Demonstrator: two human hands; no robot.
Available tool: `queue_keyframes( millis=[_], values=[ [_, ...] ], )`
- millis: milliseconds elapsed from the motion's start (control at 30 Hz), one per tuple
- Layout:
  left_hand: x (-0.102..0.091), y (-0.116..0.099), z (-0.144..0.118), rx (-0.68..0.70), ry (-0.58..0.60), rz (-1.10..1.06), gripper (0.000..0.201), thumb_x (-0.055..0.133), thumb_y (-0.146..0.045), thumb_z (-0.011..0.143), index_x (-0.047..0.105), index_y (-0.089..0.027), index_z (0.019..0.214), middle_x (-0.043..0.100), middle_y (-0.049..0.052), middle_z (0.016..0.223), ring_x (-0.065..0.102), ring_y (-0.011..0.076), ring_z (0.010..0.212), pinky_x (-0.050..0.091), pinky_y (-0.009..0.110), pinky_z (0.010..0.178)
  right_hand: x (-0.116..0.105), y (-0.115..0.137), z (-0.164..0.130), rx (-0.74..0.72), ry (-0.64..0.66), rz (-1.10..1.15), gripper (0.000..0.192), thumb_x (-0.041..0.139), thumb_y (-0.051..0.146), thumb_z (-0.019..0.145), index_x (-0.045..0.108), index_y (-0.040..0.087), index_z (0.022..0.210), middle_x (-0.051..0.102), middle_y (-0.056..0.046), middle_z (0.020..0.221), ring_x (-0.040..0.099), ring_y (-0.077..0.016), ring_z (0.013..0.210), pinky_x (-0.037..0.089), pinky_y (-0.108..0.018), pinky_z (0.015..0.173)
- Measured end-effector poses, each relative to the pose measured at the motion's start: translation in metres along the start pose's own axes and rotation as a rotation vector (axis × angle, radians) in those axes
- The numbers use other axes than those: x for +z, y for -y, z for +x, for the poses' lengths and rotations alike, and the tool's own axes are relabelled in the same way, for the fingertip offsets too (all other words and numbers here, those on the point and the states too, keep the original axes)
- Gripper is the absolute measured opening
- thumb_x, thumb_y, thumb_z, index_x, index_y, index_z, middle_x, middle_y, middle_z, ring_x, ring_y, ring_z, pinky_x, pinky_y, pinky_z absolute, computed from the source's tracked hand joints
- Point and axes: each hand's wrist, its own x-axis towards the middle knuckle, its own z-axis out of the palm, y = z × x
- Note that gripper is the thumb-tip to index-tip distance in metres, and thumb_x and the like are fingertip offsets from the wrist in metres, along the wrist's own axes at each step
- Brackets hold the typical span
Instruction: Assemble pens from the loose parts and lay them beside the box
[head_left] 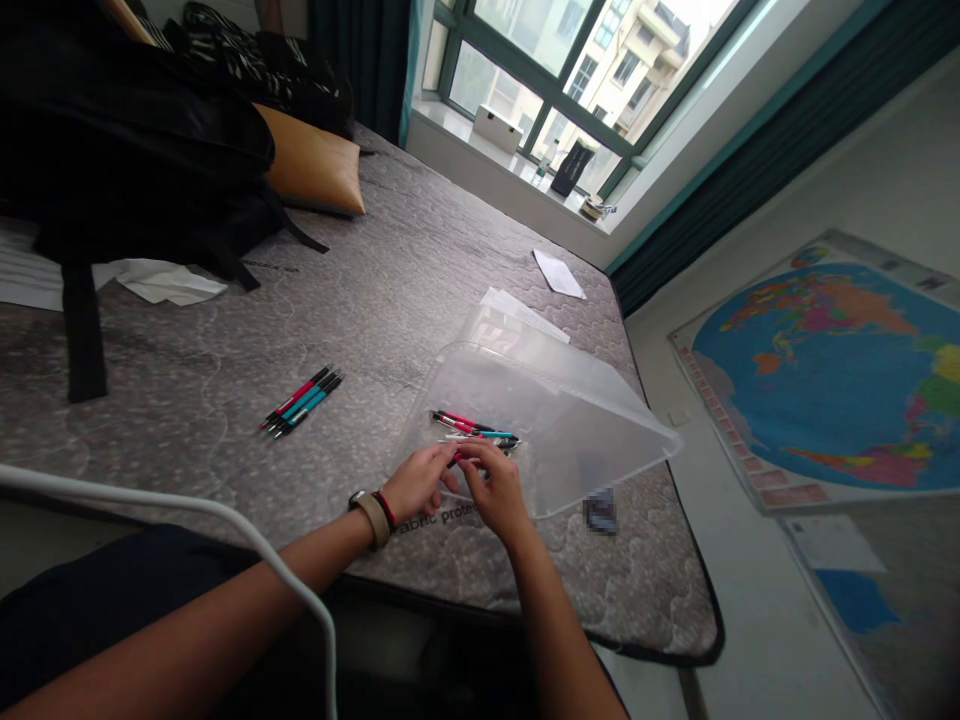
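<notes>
- your left hand (421,482) and right hand (496,490) meet over the clear bin (585,420) near the mattress (420,250) front edge.
- both grips seem clamped on a red pen (454,459); hard to tell.
- more pens (302,401) lie apart, leftward.

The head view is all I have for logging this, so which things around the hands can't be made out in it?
- Pen between the left hand and right hand: fingers cover most of it.
- Pens in the clear bin: too small and overlapped to count.
- Print on the mattress edge: cut off by the hands.
- Patch beside the bin: blurred out.
</notes>
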Motion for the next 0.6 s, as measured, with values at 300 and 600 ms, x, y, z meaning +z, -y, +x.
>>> queue_keyframes(
  millis=[300, 600],
  values=[
    [-0.001, -0.003, 0.002, 0.072, 0.045, -0.172, 0.052, 0.069, -0.045, 0.075, 0.059, -0.012, 0.114, 0.067, 0.002, 0.074, 0.053, 0.0067, 0.047, 0.042, 0.020, 0.046, -0.015, -0.005, -0.002, 0.035, -0.066, 0.050, 0.026, 0.046, 0.018, 0.088, 0.071, 0.022, 0.089, 0.071, -0.006, 0.111, 0.065, -0.0211, 0.105, 0.048, -0.037, 0.095],
    [0.003, -0.004, -0.001, 0.044, -0.010, -0.172, 0.039, 0.072, -0.039, 0.073, 0.050, -0.016, 0.095, 0.074, 0.007, 0.087, 0.061, 0.0099, 0.050, 0.041, 0.020, 0.046, -0.041, -0.067, -0.005, 0.517, -0.225, -0.380, 0.023, 0.056, 0.032, 0.080, 0.068, 0.017, 0.092, 0.070, -0.008, 0.087, 0.064, -0.0217, 0.078, 0.047, -0.032, 0.075]
  ],
)
